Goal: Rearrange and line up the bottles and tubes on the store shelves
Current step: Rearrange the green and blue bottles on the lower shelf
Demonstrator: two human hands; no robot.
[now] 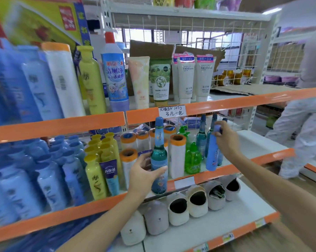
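Note:
My left hand (144, 174) grips a tall teal glass bottle (159, 157) with a blue cap, held upright in front of the middle shelf (226, 170). My right hand (225, 140) holds a slim blue bottle (212, 153) by its top at the right end of that shelf, beside other teal bottles (201, 140). Green pump bottles (192, 159) and white rolls with orange ends (177, 157) stand between my hands. Yellow bottles (95, 179) and blue bottles (50, 179) fill the left of that shelf. Tubes (186, 79) stand on the upper shelf (226, 104).
Pale slippers (197, 200) lie in a row on the bottom shelf (244, 228). A person in light clothes (302, 124) stands at the right by the shelf end. Flat cardboard (253, 89) covers the right part of the upper shelf. A handwritten price tag (171, 111) hangs on the orange edge.

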